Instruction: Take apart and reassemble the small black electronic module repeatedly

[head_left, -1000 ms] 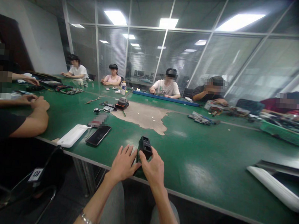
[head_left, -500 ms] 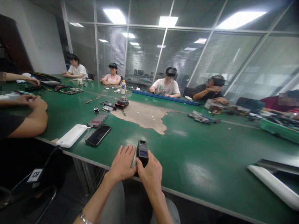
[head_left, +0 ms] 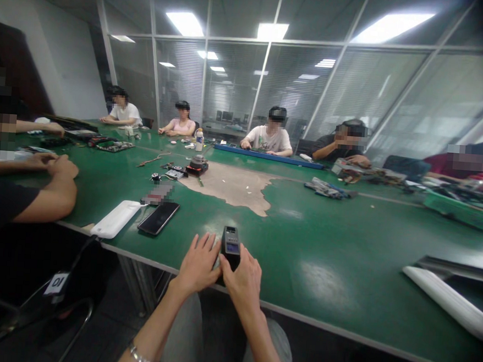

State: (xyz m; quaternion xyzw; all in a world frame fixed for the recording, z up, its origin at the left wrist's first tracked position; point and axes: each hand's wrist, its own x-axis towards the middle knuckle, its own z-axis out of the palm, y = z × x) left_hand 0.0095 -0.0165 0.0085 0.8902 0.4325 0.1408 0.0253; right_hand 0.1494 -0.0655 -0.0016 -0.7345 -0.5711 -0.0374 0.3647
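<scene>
A small black handheld device (head_left: 231,247) with a lit screen stands upright at the near edge of the green table (head_left: 334,276). My right hand (head_left: 240,283) wraps its lower part, and its screen faces me. My left hand (head_left: 197,264) lies just beside it, fingers spread, its fingertips close to the device's lower left side. A metal bracelet (head_left: 141,357) circles my left wrist. A black smartphone (head_left: 158,218) and a white flat case (head_left: 115,219) lie on the table to the left of my hands.
Several co-workers sit around the table with circuit boards, tools and a bottle (head_left: 199,140) before them. A worn tan patch (head_left: 228,186) marks the tabletop. A white foam roll (head_left: 444,295) lies at the right. A co-worker's arm (head_left: 46,192) rests at the left.
The device has turned from tilted, showing its dark end, to upright with its screen toward me. My hands have drawn slightly apart at the top and lowered toward the table edge.
</scene>
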